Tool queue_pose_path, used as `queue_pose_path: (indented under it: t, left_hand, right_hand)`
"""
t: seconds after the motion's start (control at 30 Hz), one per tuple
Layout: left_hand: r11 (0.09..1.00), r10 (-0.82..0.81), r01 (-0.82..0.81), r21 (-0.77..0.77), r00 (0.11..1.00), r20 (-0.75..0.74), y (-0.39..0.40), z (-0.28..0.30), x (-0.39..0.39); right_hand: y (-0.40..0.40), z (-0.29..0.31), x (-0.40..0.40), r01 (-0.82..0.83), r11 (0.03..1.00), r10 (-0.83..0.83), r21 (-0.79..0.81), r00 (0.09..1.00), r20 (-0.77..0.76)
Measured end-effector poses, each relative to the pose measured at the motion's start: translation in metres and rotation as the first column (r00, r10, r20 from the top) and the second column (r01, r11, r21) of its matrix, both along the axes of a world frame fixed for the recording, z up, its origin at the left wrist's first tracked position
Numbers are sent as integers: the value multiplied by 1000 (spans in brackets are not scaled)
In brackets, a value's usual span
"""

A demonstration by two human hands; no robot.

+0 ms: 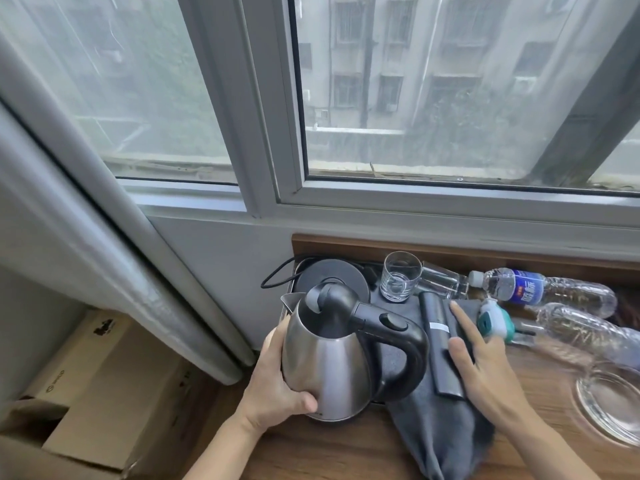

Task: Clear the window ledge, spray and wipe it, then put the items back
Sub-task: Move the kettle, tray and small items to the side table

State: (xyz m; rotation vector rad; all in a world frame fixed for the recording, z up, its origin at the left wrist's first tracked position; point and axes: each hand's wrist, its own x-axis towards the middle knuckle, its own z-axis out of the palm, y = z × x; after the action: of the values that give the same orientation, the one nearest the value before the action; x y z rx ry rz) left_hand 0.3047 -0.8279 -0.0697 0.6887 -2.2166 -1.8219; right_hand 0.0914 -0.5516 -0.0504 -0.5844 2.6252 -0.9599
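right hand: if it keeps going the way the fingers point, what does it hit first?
The right hand lies flat on the grey cloth, fingers pointing toward the window. Straight on, it would probably first meet the clear bottle lying beside the drinking glass; depth is unclear.

My left hand (pixel 277 386) grips the kettle (pixel 329 362) by its side, the handle pointing right toward my right hand (pixel 485 362). Beyond my left fingertips sits the kettle base (pixel 332 277) in a tray (pixel 375 297), its cord (pixel 277 275) looping off to the left. My right fingers lie flat on a cloth (pixel 436 420) beside a remote (pixel 438 341), which lies on that cloth just left of them. Past the remote stands a glass (pixel 400 277). Touching my right fingers on their right is a spray bottle (pixel 495 318) lying down; behind it a water bottle (pixel 540 289) lies on the ledge (pixel 329 448). Right of my wrist rests a glass dish (pixel 613 403). Left of my left arm, lower down, is a cardboard box (pixel 104 386).
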Motion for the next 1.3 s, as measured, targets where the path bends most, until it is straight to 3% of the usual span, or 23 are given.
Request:
queue_pose_path:
  t: [0.23, 0.47, 0.97, 1.3]
  left_hand:
    - [991, -78, 77, -111, 997, -7, -8, 20, 0]
    - [995, -74, 67, -76, 993, -87, -4, 40, -18]
    - [970, 200, -239, -48, 891, -407, 11, 62, -31]
    - [920, 265, -355, -166, 875, -404, -12, 53, -93]
  right_hand:
    - [0, -6, -1, 60, 998, -60, 2, 997, -38]
    - [2, -9, -1, 54, 998, -55, -21, 997, -52]
    - [2, -7, 0, 20, 1000, -20, -1, 997, -69]
    - [3, -9, 0, 35, 998, -38, -44, 996, -79]
